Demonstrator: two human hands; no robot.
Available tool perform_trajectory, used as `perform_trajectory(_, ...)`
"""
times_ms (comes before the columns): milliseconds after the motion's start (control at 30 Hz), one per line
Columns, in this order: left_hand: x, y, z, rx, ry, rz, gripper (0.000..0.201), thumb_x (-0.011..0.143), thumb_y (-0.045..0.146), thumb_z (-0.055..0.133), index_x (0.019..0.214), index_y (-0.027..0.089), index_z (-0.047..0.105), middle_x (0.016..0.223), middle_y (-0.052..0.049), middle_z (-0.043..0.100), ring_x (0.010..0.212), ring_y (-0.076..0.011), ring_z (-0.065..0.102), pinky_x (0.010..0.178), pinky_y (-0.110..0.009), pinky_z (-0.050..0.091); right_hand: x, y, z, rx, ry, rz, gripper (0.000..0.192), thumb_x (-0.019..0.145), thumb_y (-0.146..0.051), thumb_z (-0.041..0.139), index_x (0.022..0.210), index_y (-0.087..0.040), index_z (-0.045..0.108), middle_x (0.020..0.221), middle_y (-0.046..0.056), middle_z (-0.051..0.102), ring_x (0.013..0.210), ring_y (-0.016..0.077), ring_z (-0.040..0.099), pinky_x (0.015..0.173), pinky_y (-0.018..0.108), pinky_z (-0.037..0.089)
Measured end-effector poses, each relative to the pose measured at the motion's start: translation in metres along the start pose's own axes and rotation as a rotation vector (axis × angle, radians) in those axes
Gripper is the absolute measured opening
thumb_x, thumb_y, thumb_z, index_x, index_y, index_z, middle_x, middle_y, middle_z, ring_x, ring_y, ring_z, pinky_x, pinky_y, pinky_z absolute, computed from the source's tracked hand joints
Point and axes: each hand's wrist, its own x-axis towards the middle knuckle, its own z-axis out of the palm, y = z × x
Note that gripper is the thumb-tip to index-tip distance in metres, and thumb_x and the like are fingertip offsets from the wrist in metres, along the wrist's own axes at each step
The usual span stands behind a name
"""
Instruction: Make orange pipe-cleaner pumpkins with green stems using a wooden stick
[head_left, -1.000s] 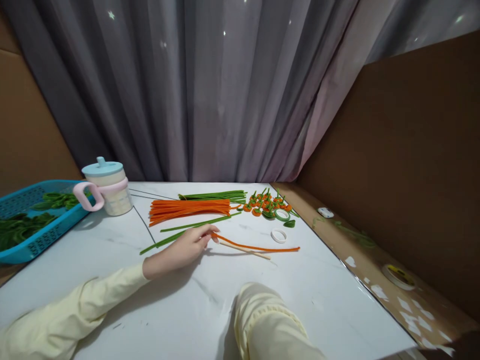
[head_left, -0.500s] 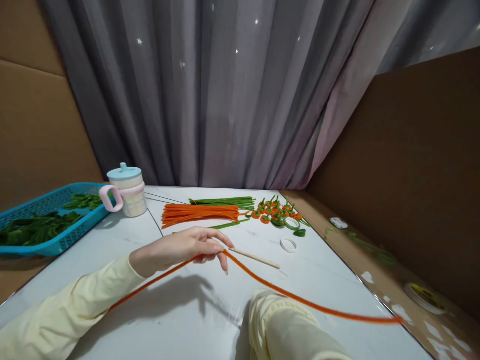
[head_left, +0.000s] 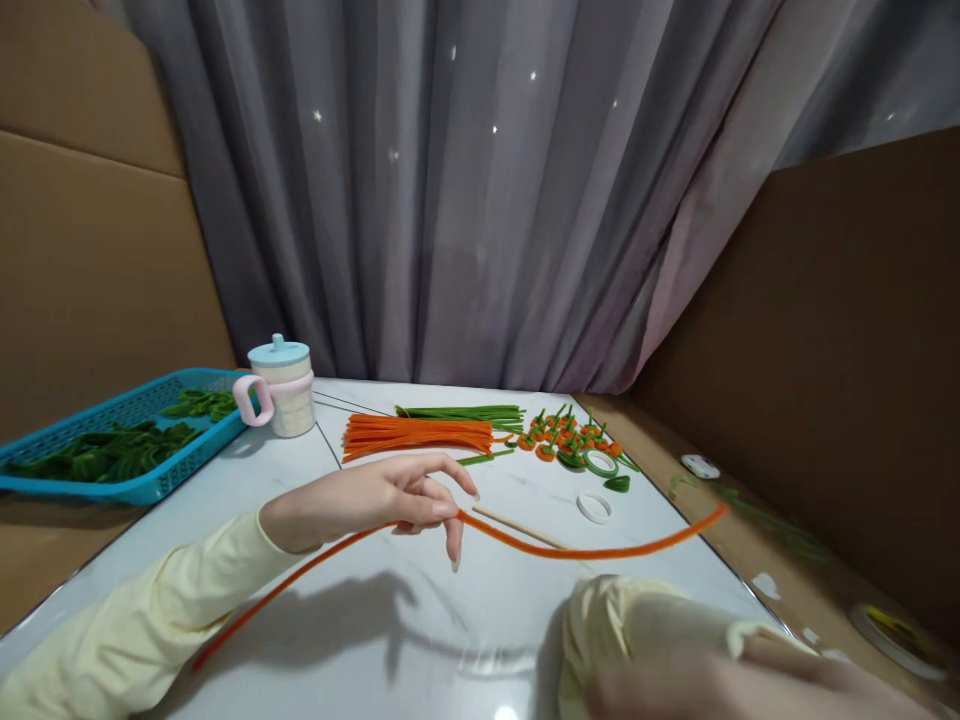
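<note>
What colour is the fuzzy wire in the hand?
Orange wire, seen in the head view.

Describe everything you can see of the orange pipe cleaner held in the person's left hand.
The orange pipe cleaner is one long, thin, fuzzy strand, bright orange. It is lifted off the white table, pinched near its middle by the left hand. One end droops back along the yellow sleeve toward the near table edge; the other curves in a shallow sag to the right, rising to a free tip. It passes in front of a thin wooden stick lying on the table.
</note>
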Motion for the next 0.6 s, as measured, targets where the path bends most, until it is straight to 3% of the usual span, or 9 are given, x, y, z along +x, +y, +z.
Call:
perform_trajectory(100,-0.011,0.008,0.003,0.123,0.005,0.069,0.025,0.092,0.034,0.048,0.113,0.02,0.046,0.078,-0.001,0.066,0.062,-0.011,0.038,0.058,-0.023,0.028,0.031,0.001,-0.025,-0.085,-0.043,0.133,0.027,0.089,-0.043,0.054,0.105,-0.022,0.061,0.098,0.007,0.065,0.092,0.0235,0.059,0.069,0.032,0.05)
perform_trajectory(200,-0.019,0.011,0.005,0.263,0.072,0.124,0.029,0.095,0.033,0.042,0.121,0.021,0.042,0.084,-0.002,0.067,0.074,-0.0135,0.051,0.065,-0.024,0.035,0.061,0.022,-0.026,-0.077,-0.088,0.265,0.026,0.09,-0.04,0.054,0.089,-0.015,0.063,0.077,0.006,0.064,0.074,0.0215,0.058,0.059,0.03,0.044)
perform_trajectory(267,-0.021,0.009,0.007,0.381,0.154,0.195,0.029,0.096,0.03,0.039,0.123,0.02,0.04,0.088,-0.003,0.067,0.083,-0.0151,0.056,0.073,-0.026,0.038,0.073,0.04,-0.021,0.089,-0.214,0.253,0.028,0.095,-0.036,0.046,0.084,-0.016,0.063,0.067,0.002,0.061,0.061,0.0158,0.055,0.054,0.026,0.039)
perform_trajectory(333,-0.021,0.006,0.007,0.497,0.219,0.274,0.028,0.097,0.026,0.035,0.124,0.021,0.038,0.091,-0.003,0.067,0.088,-0.015,0.059,0.077,-0.026,0.04,0.079,0.056,-0.016,0.27,-0.262,0.218,0.023,0.096,-0.025,0.044,0.086,-0.018,0.064,0.065,-0.001,0.06,0.056,0.0114,0.053,0.054,0.022,0.035)
perform_trajectory(467,-0.02,0.003,0.004,0.68,0.283,0.349,0.03,0.097,0.02,0.034,0.126,0.023,0.038,0.101,-0.004,0.066,0.094,-0.0148,0.061,0.078,-0.025,0.043,0.083,0.074,-0.015,0.478,-0.232,0.172,0.018,0.089,-0.009,0.047,0.088,-0.016,0.063,0.07,-0.001,0.062,0.059,0.0096,0.053,0.056,0.02,0.034)
perform_trajectory(600,-0.02,0.0,0.0,0.803,0.308,0.342,0.031,0.095,0.024,0.043,0.126,0.022,0.042,0.104,-0.005,0.065,0.094,-0.0168,0.062,0.079,-0.026,0.047,0.081,0.076,-0.013,0.441,-0.196,0.227,0.016,0.09,-0.013,0.047,0.085,-0.015,0.062,0.067,-0.001,0.06,0.055,0.0095,0.048,0.053,0.021,0.031)
